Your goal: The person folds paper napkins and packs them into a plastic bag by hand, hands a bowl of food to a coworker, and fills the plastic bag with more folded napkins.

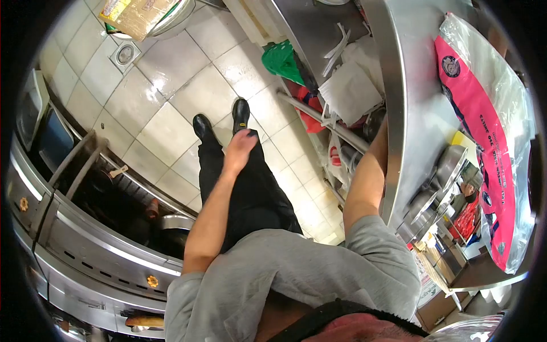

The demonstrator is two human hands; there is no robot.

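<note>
My left hand [241,149] hangs over my dark trousers, slightly blurred, with its fingers curled in. I see nothing held in it. My right arm [366,185] reaches forward beneath the edge of the steel counter [419,85]. That hand itself is hidden, so whatever it touches does not show. Close to where the arm disappears lie white papers or wrappings [353,88] on the lower shelf. A red bag [307,108] and a green bag [280,60] sit beside them.
On the counter lies a clear plastic bag with a pink band [484,137]. Metal bowls [441,176] stand near it. Cooking equipment with yellow knobs [152,281] lines my left. A round container topped with cardboard [142,17] stands on the tiled floor [171,74].
</note>
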